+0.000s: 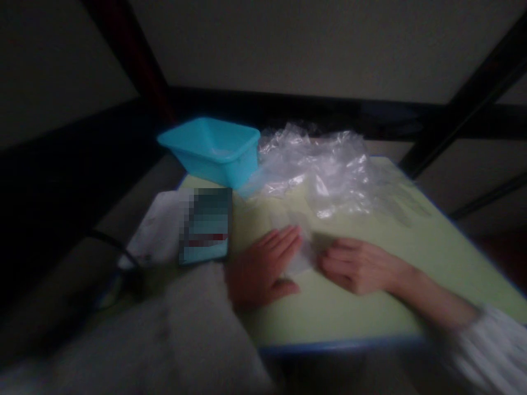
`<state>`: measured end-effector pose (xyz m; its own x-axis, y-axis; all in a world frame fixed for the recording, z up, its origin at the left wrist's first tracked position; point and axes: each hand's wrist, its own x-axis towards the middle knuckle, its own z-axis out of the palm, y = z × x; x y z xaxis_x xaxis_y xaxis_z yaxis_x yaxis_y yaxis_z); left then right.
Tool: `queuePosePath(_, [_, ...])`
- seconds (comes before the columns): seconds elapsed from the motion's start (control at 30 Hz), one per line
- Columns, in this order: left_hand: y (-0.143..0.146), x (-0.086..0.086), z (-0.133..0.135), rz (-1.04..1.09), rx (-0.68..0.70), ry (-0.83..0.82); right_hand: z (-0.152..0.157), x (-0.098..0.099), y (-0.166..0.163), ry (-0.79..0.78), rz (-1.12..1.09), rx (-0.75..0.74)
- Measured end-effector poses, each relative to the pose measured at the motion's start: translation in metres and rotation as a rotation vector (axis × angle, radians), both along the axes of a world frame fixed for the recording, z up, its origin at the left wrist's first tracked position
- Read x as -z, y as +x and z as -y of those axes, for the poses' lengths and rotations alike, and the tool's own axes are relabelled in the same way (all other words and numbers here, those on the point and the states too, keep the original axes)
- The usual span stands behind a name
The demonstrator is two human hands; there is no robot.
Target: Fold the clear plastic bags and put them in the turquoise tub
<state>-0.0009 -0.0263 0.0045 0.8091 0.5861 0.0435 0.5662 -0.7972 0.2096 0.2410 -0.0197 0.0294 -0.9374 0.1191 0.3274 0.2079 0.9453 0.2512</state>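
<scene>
My left hand [267,269] lies flat on a small clear plastic sheet or bag [303,260], fingers stretched and thumb held apart. The sheet rests on the pale green table top. Just to its right is my right hand [358,266], fingers curled together and tips turned down at the sheet's right edge. Whatever those fingertips hold, if anything, is hidden. Beyond both hands spreads a loose pile of crumpled clear plastic bags [329,170]. The picture is dim and blurred.
A turquoise plastic basin [242,164] stands at the table's back left corner. Left of my left hand lies a phone-like device [208,225] with a blurred-out screen, beside a white sheet or bag [158,225]. The table [329,323] has a blue edge. Walls close in behind.
</scene>
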Motion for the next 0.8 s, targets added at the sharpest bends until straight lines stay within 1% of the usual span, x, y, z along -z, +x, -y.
queuePosePath(0.1, [-0.001, 0.0, 0.0, 0.012, 0.0, -0.007, 0.002, 0.0, 0.003, -0.003, 0.007, 0.0])
queuePosePath(0.2, [-0.001, -0.001, -0.001, 0.007, 0.009, -0.007, 0.006, 0.004, 0.007, -0.002, 0.023, -0.006])
queuePosePath(0.33, [0.0, -0.005, 0.0, 0.002, 0.029, 0.021, 0.011, 0.012, 0.012, -0.079, -0.003, 0.054])
queuePosePath(0.4, [0.001, -0.007, 0.002, 0.019, 0.063, 0.053, 0.012, 0.013, 0.012, -0.12, -0.013, 0.07])
queuePosePath(0.5, [0.001, -0.009, 0.004, 0.079, 0.111, 0.112, 0.012, 0.011, 0.013, -0.159, -0.025, 0.076])
queuePosePath(0.63, [0.0, -0.008, 0.005, 0.187, 0.111, 0.192, 0.008, 0.006, 0.014, -0.192, -0.037, 0.041])
queuePosePath(0.8, [0.002, -0.007, 0.004, 0.231, 0.089, 0.258, 0.004, 0.002, 0.018, -0.344, -0.111, 0.036])
